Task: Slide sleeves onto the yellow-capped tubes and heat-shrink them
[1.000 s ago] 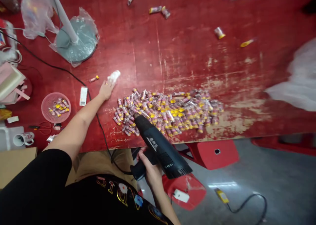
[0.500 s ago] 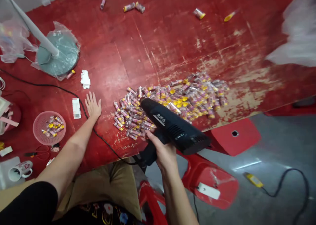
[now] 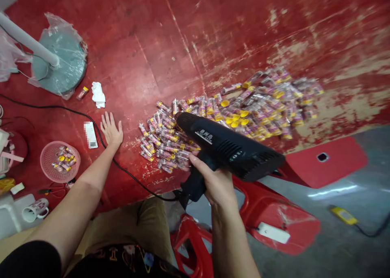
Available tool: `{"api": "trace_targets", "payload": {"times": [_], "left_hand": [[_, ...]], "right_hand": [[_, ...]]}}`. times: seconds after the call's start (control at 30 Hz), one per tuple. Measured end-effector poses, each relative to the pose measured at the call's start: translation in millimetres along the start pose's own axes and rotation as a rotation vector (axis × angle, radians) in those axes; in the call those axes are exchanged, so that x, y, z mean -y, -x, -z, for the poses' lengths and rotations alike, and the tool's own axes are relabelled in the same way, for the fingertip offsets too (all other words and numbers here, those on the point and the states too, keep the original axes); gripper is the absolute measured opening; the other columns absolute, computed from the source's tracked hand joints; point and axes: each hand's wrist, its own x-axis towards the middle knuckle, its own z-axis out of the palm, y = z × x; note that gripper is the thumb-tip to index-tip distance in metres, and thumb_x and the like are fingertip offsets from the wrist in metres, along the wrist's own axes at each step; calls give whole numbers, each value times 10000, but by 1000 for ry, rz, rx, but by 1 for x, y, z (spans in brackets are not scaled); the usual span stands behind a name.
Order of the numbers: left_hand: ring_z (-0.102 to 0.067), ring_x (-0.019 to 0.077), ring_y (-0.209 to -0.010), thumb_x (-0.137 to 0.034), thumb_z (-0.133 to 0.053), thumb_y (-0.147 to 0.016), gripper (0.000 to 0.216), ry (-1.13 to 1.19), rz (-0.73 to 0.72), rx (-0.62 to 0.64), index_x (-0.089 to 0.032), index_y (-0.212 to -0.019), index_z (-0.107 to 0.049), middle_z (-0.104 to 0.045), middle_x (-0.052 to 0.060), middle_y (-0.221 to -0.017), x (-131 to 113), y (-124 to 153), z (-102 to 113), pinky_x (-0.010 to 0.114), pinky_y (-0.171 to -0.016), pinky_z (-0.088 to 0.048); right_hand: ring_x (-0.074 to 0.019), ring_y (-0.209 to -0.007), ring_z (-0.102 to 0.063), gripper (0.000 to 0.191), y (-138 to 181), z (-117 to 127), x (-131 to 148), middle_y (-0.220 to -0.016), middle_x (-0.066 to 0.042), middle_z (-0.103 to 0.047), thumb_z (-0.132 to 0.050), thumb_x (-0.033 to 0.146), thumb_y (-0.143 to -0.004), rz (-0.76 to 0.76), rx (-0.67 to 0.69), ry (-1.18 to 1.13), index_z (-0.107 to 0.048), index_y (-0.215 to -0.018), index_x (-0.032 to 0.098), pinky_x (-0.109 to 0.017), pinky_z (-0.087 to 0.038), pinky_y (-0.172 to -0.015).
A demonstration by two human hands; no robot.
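Note:
My right hand grips the handle of a black heat gun, whose nozzle points at the left end of a pile of small yellow-capped tubes in clear wrap on the red table. My left hand lies flat on the table with fingers spread, left of the pile and holding nothing. A crumpled white tissue and a single loose tube lie just beyond that hand.
A black cord runs across the table past my left hand. A grey stand base in plastic sits at far left. A pink basket with tubes, a mug and red stools are nearby.
My left hand let go of the white tissue, drew back and now lies flat. The heat gun swung lower over the pile's left end. The view tilted and moved closer.

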Motion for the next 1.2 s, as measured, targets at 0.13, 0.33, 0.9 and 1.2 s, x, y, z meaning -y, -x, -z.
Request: {"api": "trace_targets", "payload": {"times": [0.13, 0.33, 0.9, 1.2], "left_hand": [[-65, 309, -1600, -415, -371, -1004, 687, -17, 43, 48, -118, -1616, -281, -153, 157, -1712, -10, -1, 13, 573, -1273, -109], [-150, 323, -1585, -520, -349, -1013, 725, -11, -56, -85, -135, -1623, -271, -205, 156, -1701, -25, -12, 4, 561, -1261, -138], [-62, 254, -1603, -483, -380, -1011, 707, 30, 42, -16, -132, -1619, -299, -168, 97, -1717, -9, -1, -4, 457, -1300, -51], [-7, 250, -1604, -481, -401, -1003, 701, 192, 52, 14, -157, -1617, -307, -144, 101, -1721, -7, 7, -2, 487, -1302, -3]], "right_hand": [[-186, -779, -687, 442, -1, -2, 2, -805, -5, -711, -896, 464, -587, 49, -31, 17, -699, -877, 195, -360, -604, -796], [-122, -664, -629, 429, -12, 1, -2, -792, 28, -645, -827, 522, -666, -22, 196, -145, -653, -891, 201, -336, -597, -740], [-197, -719, -683, 435, 4, 41, 3, -813, -16, -721, -873, 503, -661, 31, 20, 115, -720, -944, 211, -379, -625, -716], [-169, -567, -635, 473, -15, 26, 29, -724, 2, -690, -926, 488, -561, -18, 81, 124, -685, -851, 202, -352, -603, -558]]}}
